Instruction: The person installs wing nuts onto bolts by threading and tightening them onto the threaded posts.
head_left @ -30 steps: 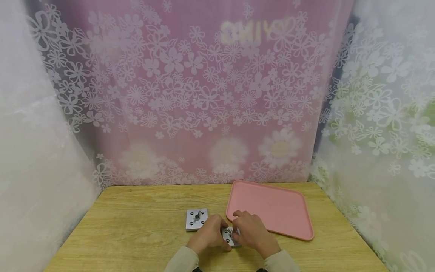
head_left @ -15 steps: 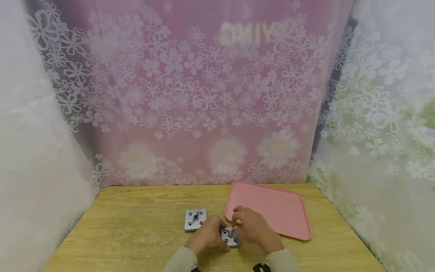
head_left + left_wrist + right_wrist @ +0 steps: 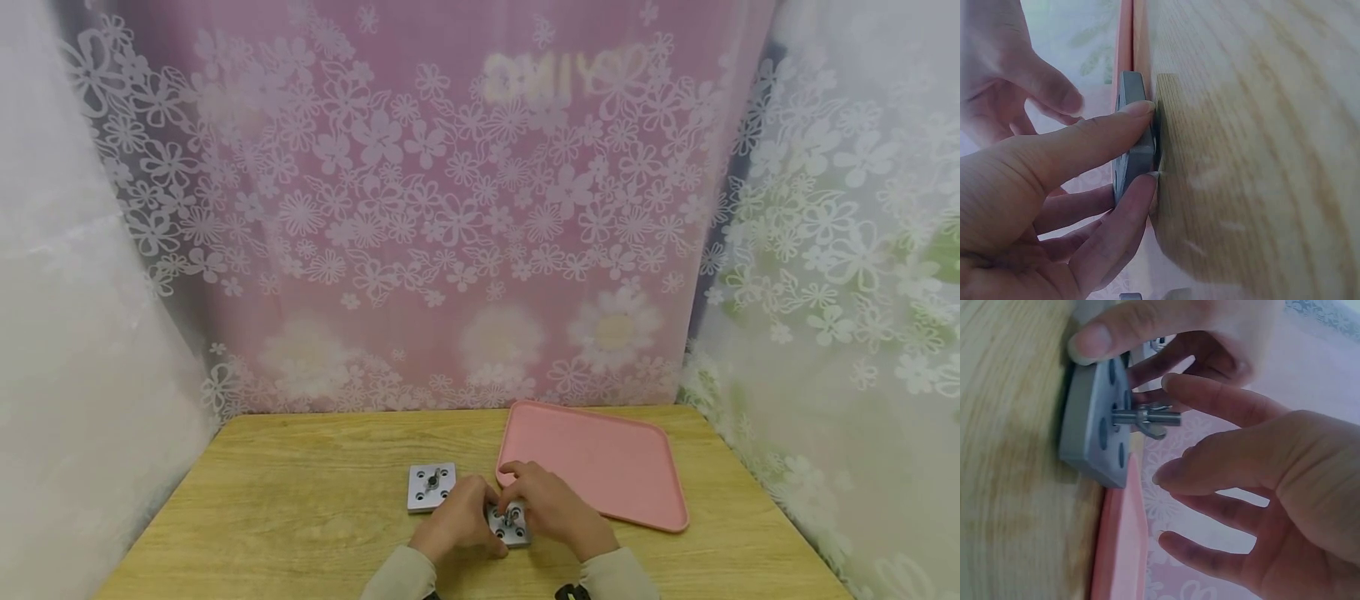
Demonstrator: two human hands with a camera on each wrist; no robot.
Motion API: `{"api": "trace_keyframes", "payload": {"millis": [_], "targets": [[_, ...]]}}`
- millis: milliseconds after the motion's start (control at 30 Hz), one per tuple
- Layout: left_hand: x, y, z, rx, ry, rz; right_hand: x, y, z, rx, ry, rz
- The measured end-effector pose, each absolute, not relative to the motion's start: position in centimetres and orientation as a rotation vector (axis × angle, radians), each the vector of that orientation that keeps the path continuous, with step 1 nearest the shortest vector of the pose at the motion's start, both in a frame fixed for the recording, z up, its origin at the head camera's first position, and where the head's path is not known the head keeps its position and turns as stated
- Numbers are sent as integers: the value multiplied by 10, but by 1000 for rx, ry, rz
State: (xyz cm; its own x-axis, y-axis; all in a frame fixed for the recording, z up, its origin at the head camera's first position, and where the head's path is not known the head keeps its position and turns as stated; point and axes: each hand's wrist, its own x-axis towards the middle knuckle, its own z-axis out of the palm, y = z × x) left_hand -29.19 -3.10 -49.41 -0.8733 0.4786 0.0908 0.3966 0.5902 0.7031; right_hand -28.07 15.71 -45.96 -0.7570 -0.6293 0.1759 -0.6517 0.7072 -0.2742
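In the head view my left hand (image 3: pixel 461 517) grips the left side of a square grey metal plate (image 3: pixel 516 535) on the table. Its thumb and fingers hold the plate's edges in the left wrist view, where the plate (image 3: pixel 1137 156) is seen edge-on. A threaded bolt (image 3: pixel 1174 419) stands out of the plate's middle, bearing a wing nut (image 3: pixel 1155 429). My right hand (image 3: pixel 557 510) hovers around the nut. In the right wrist view its thumb and index finger are spread to either side of the nut, with a visible gap. The other right fingers are loosely bent.
A second square plate (image 3: pixel 417 498), with holes and a wing nut in its centre, lies just behind and left of my left hand. Behind my right hand a pink tray (image 3: pixel 600 458) lies on the wooden table (image 3: pixel 300 517). Floral curtains surround the table.
My right fingers have shifted about the wing nut, first drawing back to the right, then returning leftward over it. My left hand and the plate have stayed nearly still.
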Motion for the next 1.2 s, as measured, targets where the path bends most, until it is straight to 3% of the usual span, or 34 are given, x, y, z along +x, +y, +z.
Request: {"api": "trace_keyframes", "payload": {"millis": [1200], "targets": [[-293,-31,-497,736,2729,1115,-279,149,-469,769,-2791,214]]}}
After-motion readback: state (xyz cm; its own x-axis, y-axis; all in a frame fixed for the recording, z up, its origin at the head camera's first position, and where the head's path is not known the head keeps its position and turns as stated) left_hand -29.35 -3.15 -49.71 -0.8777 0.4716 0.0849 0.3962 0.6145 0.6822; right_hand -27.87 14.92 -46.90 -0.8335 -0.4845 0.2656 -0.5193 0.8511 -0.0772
